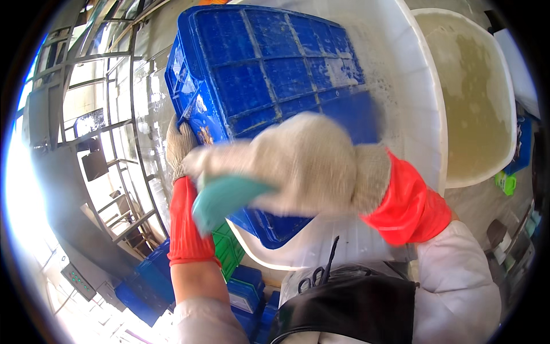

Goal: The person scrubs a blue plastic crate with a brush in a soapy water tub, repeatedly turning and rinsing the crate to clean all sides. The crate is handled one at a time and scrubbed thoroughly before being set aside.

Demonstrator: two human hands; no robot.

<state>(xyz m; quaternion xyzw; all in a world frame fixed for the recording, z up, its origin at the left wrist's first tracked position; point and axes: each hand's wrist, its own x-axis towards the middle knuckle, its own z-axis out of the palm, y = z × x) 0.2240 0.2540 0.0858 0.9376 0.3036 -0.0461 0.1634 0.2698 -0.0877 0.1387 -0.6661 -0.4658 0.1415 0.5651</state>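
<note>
A large blue plastic crate (275, 73) stands tilted in a white plastic tub (423, 99), its ribbed, scuffed face turned up. At the crate's left side is my left hand (180, 144), in a beige knit glove over a red one; its fingers are partly hidden behind the crate's edge. My right hand (305, 163), gloved the same way and blurred, is closed around a teal object (227, 200), maybe a scrubbing pad or a scraper. It is in front of the crate's lower part and hides some of it. Whether the teal object touches the crate cannot be told.
A second white tub (477, 99) with murky water stands to the right, with a green plastic container (506, 182) near it. Green crates (227, 247) and blue crates (245, 284) are at the lower left. Metal framing (133, 86) runs along the left.
</note>
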